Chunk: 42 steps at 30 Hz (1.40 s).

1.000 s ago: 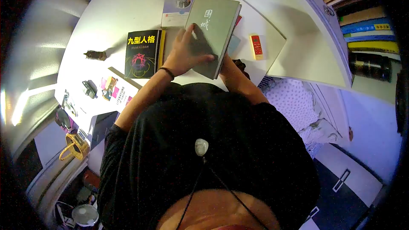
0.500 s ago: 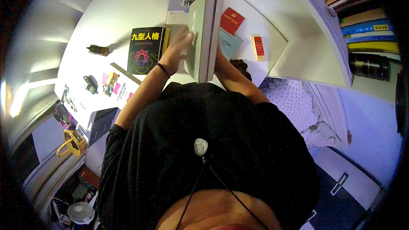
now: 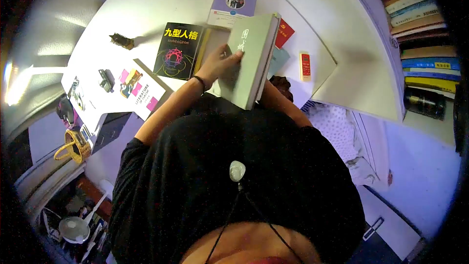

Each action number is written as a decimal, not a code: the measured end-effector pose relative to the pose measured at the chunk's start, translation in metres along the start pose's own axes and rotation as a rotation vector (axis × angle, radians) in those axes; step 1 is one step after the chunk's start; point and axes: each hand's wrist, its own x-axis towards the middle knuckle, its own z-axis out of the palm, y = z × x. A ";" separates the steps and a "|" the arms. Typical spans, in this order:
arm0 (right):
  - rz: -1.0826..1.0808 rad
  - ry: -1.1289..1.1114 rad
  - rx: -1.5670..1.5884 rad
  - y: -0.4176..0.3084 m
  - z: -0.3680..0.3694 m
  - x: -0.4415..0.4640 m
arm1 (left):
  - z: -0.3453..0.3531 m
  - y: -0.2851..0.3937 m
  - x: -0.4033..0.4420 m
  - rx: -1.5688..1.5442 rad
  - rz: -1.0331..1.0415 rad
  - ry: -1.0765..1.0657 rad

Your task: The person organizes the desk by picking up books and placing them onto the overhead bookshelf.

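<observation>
The left hand's fingers (image 3: pixel 237 55) are bent over the front cover of a thick grey-green book (image 3: pixel 251 44), grasping it near its left edge. The right forearm (image 3: pixel 284 102) leads behind the book, which hides the right hand, so its fingers' state cannot be told, though it probably supports the far side. The book is held tilted above the near side of a white desk (image 3: pixel 161 0), close to the person's chest; two hands seem to suit its bulk, and the tilt shows both cover and edge.

Around it, a purple-and-white book (image 3: pixel 234 2), a black book (image 3: pixel 178 51) and a red booklet (image 3: pixel 284 33) lie face up, perhaps so their covers can be read. A red-and-cream remote (image 3: pixel 305 66) lies to the right, apart from them.

Half a second earlier, the grey-green book was turned nearly edge-on; now its white title shows again. It covers more of the red booklet, and the left fingers reach further across the cover. The whole view has shifted slightly too.
</observation>
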 end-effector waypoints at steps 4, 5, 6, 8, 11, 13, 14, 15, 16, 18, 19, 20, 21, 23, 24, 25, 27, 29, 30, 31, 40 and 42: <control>0.005 -0.017 -0.013 0.004 0.006 -0.005 | -0.005 -0.008 -0.006 0.495 0.170 -0.015; 0.003 -0.023 -0.018 0.003 0.008 -0.005 | -0.002 0.003 -0.014 0.520 0.142 -0.034; 0.003 -0.032 -0.020 0.003 0.009 -0.004 | 0.000 0.012 -0.018 0.546 0.117 -0.047; 0.001 -0.052 -0.035 0.002 0.013 -0.003 | -0.005 0.010 -0.018 0.586 0.154 -0.044; -0.004 -0.071 -0.073 0.000 0.015 -0.006 | -0.004 0.020 -0.025 0.692 0.164 -0.034; -0.004 -0.083 -0.109 -0.003 0.014 -0.011 | 0.003 0.029 -0.032 0.847 0.263 0.019; -0.007 -0.086 -0.141 -0.004 0.013 -0.014 | 0.006 0.036 -0.035 0.848 0.258 0.018; -0.007 -0.090 -0.179 -0.006 0.012 -0.018 | 0.009 0.045 -0.038 0.939 0.223 0.018; -0.010 -0.094 -0.229 -0.008 0.011 -0.021 | 0.011 0.049 -0.039 1.031 0.189 0.019; -0.029 -0.110 -0.371 -0.015 0.008 -0.033 | 0.001 0.043 -0.039 0.979 0.353 0.078; -0.039 -0.118 -0.449 -0.019 0.005 -0.038 | -0.010 0.035 -0.035 0.894 0.386 0.084; -0.052 -0.131 -0.544 -0.024 0.002 -0.045 | -0.022 0.029 -0.032 0.810 0.419 0.089; -0.066 -0.144 -0.648 -0.029 -0.001 -0.054 | -0.026 0.046 -0.042 0.717 0.328 0.039; -0.096 -0.172 -0.847 -0.040 -0.009 -0.071 | -0.039 0.053 -0.046 0.529 0.278 0.001; -0.112 -0.195 -0.946 -0.044 -0.012 -0.079 | -0.050 0.044 -0.041 0.430 0.321 0.006; -0.125 -0.212 -1.045 -0.048 -0.016 -0.088 | -0.046 0.055 -0.048 0.468 0.311 0.037; -0.161 -0.252 -1.209 -0.053 -0.025 -0.102 | -0.045 0.058 -0.050 0.546 0.323 0.074; -0.193 -0.272 -1.316 -0.058 -0.031 -0.113 | -0.041 0.070 -0.055 0.734 0.334 0.159; -0.175 -0.266 -1.303 -0.060 -0.028 -0.117 | -0.042 0.069 -0.054 0.737 0.331 0.159; -0.176 -0.268 -1.309 -0.063 -0.024 -0.121 | -0.045 0.067 -0.053 0.638 0.337 0.159; -0.011 -0.260 -1.412 -0.082 -0.021 -0.136 | -0.048 0.069 -0.052 0.487 0.253 0.152; 0.001 -0.242 -1.347 -0.083 -0.020 -0.136 | -0.047 0.067 -0.051 0.488 0.270 0.149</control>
